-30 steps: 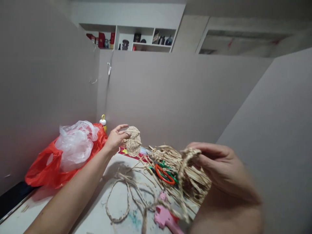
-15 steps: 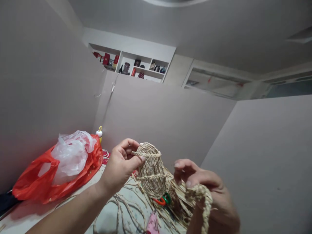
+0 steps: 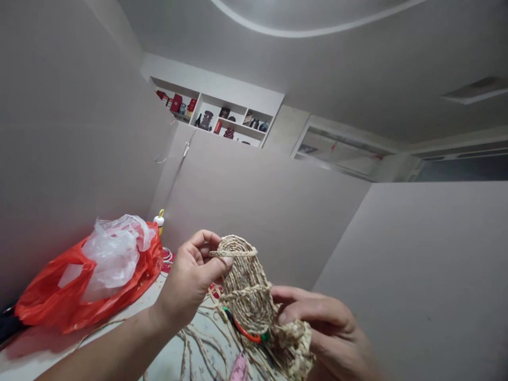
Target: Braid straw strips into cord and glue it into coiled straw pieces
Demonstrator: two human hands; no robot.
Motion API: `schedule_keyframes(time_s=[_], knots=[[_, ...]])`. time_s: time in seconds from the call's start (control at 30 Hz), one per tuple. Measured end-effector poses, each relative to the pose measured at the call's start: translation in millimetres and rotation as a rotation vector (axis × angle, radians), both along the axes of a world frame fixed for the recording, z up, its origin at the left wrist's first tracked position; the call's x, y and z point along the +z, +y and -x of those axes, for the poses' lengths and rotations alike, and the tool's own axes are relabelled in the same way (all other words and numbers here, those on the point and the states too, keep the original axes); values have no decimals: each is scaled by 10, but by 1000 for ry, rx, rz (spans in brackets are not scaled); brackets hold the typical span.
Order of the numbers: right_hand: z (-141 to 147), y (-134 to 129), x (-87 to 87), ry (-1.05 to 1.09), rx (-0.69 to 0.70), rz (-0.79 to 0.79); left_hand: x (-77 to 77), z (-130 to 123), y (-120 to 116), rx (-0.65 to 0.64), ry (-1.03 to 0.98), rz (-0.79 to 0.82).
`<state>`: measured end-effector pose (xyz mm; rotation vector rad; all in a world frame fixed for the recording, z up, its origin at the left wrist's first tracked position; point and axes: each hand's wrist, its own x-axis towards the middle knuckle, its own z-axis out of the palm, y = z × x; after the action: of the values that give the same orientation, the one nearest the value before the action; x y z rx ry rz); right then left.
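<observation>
A woven straw sole-shaped piece (image 3: 243,275) hangs tilted above the table, with one braided strap across its upper part and another across its lower part. My left hand (image 3: 202,259) pinches its upper left edge and the end of the upper strap between thumb and fingers. At the lower right, my right hand (image 3: 317,317) has its fingers closed by the edge of the piece, holding a thick straw braid (image 3: 297,344) that is bunched below the fingers. Part of the right hand's grip is hidden behind the braid.
A red plastic bag (image 3: 51,296) with a clear bag (image 3: 113,259) stands at the left. On the white table (image 3: 159,296) lie straw cords (image 3: 202,344), a pink object (image 3: 239,368) and red-and-green handles (image 3: 248,333). Grey partitions rise behind.
My right hand has moved left with the braid, up to the lower right edge of the woven piece. The piece has shifted slightly left in my left hand, and the camera view has tilted up.
</observation>
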<state>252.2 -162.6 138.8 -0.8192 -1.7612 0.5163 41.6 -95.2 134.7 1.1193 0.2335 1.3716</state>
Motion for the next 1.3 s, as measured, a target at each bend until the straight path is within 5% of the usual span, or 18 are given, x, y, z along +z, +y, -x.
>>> schedule_keyframes(time_s=[0.17, 0.3, 0.7, 1.3], knots=[[54, -29, 19, -70, -184, -73, 11, -4, -17, 3, 12, 23], [65, 14, 28, -89, -135, -10, 32, 9, -21, -94, -22, 83], [-17, 89, -25, -71, -174, -148, 48, 55, 43, -348, -10, 170], [35, 173, 59, -9, -82, -99, 47, 35, 41, -357, -5, 99]])
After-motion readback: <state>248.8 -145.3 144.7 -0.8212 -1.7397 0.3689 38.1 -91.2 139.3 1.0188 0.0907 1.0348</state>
